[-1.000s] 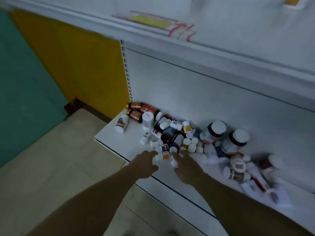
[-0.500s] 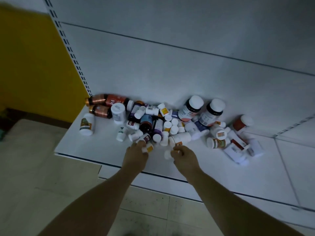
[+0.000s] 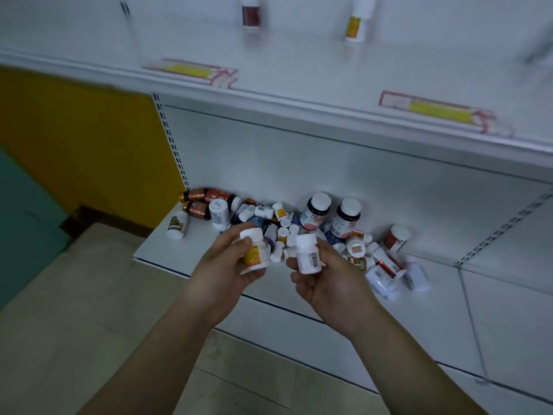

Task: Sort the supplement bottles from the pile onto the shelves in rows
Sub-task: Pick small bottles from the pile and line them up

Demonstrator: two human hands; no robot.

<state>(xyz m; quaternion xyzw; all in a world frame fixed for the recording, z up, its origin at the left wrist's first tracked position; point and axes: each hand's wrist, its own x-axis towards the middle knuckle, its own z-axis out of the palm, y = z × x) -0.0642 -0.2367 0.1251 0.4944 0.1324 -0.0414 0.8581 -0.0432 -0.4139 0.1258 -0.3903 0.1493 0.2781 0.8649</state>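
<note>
A pile of supplement bottles (image 3: 299, 226) lies on the low white shelf (image 3: 449, 310), against its back panel. My left hand (image 3: 221, 274) grips a small white bottle with a yellow-orange label (image 3: 254, 253), lifted above the shelf's front edge. Beside it my right hand (image 3: 326, 283) holds a small white bottle with a barcode label (image 3: 308, 254). Both hands are raised in front of the pile. Two bottles stand on the upper shelf (image 3: 299, 82): a dark-labelled bottle (image 3: 250, 13) and a yellow-labelled bottle (image 3: 357, 20).
A white bottle (image 3: 177, 225) lies apart at the pile's left. Copper-coloured bottles (image 3: 197, 202) rest by the left upright. Price tags (image 3: 191, 71) sit on the upper shelf's edge. A yellow and green wall (image 3: 74, 139) stands to the left, tiled floor (image 3: 74, 310) below.
Both hands have picked one small white bottle each from the pile's front and lifted them. The view has tilted up, bringing the upper shelf into sight.
</note>
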